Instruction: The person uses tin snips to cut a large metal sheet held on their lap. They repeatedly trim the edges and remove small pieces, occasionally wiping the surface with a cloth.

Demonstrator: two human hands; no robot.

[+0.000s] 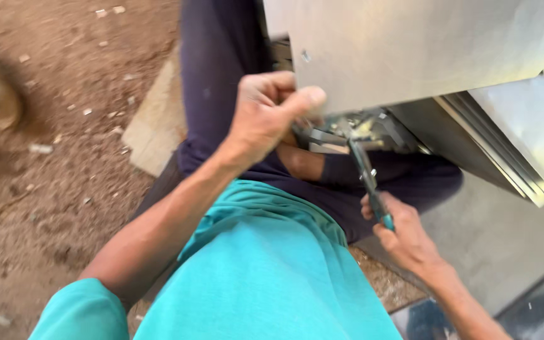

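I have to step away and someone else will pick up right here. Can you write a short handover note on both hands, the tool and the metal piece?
Left hand: closed in a grip at the lower edge of the sheet-metal box, thumb pressed on the panel.
Right hand: shut on the green-tipped handles of the pliers.
Pliers: nose up at the bracket under the box edge; whether they bite it is too blurred to tell.
Box: resting tilted above the lap, stacked metal strips on its right.
Done: box steadied, tool at the bracket.
Left: the work on the bracket looks unfinished.
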